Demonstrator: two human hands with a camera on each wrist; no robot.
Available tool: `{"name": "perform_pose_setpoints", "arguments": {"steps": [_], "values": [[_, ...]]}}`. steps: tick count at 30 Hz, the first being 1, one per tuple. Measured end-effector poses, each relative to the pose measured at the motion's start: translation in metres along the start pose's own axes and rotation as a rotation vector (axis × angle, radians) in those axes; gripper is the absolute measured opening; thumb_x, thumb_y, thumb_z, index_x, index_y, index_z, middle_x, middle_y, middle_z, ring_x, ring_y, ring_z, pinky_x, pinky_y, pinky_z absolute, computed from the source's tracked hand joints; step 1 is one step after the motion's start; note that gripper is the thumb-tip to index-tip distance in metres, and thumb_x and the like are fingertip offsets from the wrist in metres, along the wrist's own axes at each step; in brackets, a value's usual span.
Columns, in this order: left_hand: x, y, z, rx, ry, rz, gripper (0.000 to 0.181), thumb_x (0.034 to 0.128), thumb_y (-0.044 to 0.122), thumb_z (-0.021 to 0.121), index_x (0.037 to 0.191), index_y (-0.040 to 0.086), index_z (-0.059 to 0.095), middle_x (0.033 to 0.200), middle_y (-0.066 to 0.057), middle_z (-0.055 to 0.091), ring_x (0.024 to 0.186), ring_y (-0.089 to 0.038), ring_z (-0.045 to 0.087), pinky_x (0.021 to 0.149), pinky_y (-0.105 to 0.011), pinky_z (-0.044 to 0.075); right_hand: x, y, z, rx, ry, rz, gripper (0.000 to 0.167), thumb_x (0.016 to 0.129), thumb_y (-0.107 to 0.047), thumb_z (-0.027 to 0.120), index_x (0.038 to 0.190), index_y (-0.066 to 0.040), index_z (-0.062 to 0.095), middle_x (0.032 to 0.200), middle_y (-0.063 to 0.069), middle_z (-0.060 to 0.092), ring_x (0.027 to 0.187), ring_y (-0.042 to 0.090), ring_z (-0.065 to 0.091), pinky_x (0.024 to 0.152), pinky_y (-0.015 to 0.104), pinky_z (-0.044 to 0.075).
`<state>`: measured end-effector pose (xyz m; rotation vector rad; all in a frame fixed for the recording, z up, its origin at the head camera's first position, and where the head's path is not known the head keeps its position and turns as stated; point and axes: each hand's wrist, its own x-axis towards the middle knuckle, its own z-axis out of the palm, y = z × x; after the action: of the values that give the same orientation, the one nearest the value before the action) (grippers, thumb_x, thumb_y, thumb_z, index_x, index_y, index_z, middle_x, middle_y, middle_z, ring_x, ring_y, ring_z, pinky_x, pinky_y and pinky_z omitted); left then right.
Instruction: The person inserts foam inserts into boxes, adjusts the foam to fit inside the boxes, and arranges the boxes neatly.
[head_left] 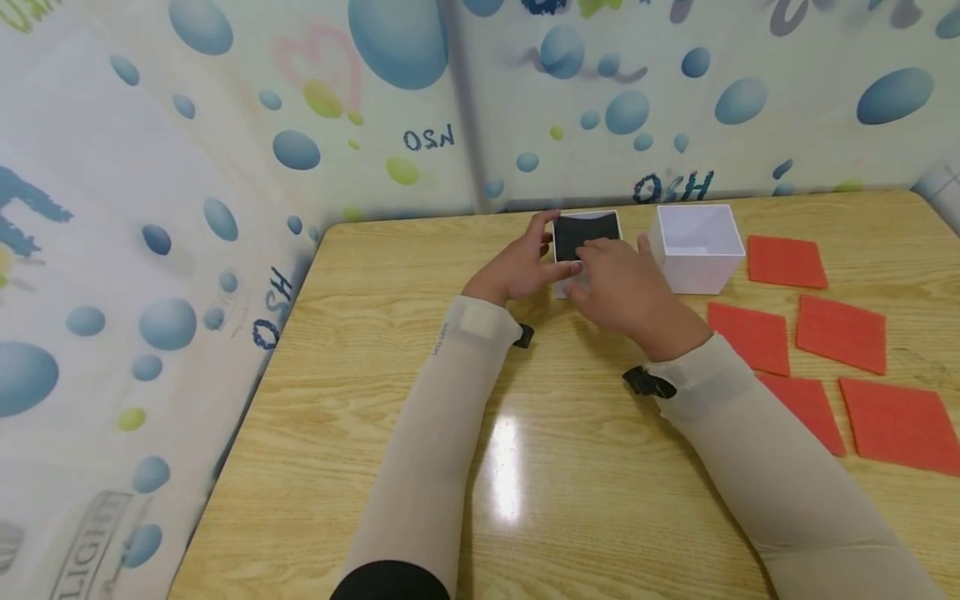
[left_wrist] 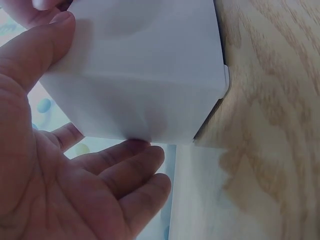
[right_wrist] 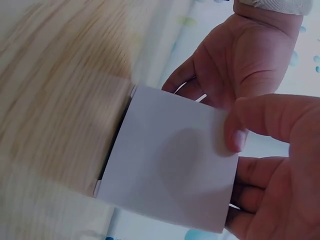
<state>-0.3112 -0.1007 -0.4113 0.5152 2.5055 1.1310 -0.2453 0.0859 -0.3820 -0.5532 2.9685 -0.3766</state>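
Observation:
A small white box (head_left: 559, 287) with a black sheet or lining (head_left: 581, 236) in its open top stands near the table's far edge. My left hand (head_left: 517, 267) holds this box, thumb on the near wall and fingers round the left side. In the left wrist view, the left hand (left_wrist: 65, 170) lies along the box's smooth white walls (left_wrist: 145, 45). My right hand (head_left: 630, 287) reaches over the near rim, its fingertips touching the black lining. The right wrist view shows the right hand (right_wrist: 295, 165) at the rim, its fingertips hidden behind the near wall (right_wrist: 170, 160).
Just right of the hands stands a second white box (head_left: 697, 267), open at the top. Several flat red squares (head_left: 787, 261) lie on the right side of the wooden table (head_left: 360, 375). A bubble-patterned sheet (head_left: 480, 100) hangs behind the table and along its left side.

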Motion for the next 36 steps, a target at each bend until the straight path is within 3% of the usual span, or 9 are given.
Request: {"name": "perform_pose_setpoints", "arguments": {"steps": [14,23,36], "values": [[0.0,-0.001,0.001,-0.037,0.004,0.03,0.098,0.0995,0.044,0.073,0.169,0.021,0.007,0.167,-0.011,0.038,0.157,-0.025,0.035,0.126,-0.042,0.034,0.002,0.006,0.004,0.048,0.001,-0.018,0.058,0.103,-0.033,0.066,0.146,0.004,0.054,0.154,0.023,0.052,0.147,0.044,0.045,0.122,0.077,0.013],[-0.002,0.0,0.0,0.013,0.002,-0.001,0.097,0.0998,0.048,0.07,0.169,0.026,0.006,0.17,-0.012,0.034,0.158,-0.025,0.032,0.126,-0.044,0.034,0.007,0.007,0.012,0.017,-0.004,-0.047,0.067,0.101,-0.036,0.07,0.157,-0.009,0.048,0.167,0.017,0.04,0.154,0.045,0.033,0.118,0.081,0.011],[-0.001,0.001,-0.001,0.002,0.002,0.023,0.096,0.1003,0.044,0.071,0.169,0.024,0.007,0.169,-0.014,0.034,0.158,-0.028,0.032,0.126,-0.045,0.033,0.006,0.011,0.01,0.043,-0.008,-0.072,0.06,0.099,-0.033,0.071,0.15,-0.006,0.053,0.163,0.018,0.045,0.154,0.044,0.035,0.118,0.081,0.012]]}}
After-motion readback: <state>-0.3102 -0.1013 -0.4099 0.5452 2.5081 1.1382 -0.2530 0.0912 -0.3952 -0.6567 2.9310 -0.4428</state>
